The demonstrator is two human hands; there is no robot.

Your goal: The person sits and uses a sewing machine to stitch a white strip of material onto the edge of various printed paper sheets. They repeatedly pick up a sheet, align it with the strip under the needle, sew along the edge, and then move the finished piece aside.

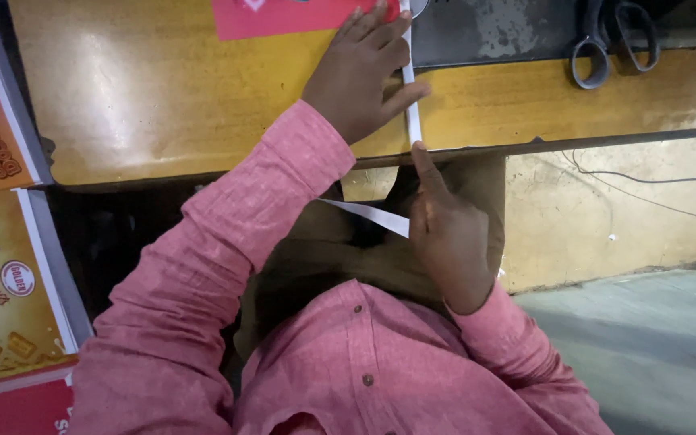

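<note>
Yellow wooden bench, worn glossy top. On it: pink card at far edge, thin white paper strip running to the near edge, dark grey metal plate, black-handled scissors far right

Worn workshop corner
Glossy yellow-brown wooden table at twelve o'clock; grey concrete floor at four; stained beige wall at three.
</note>
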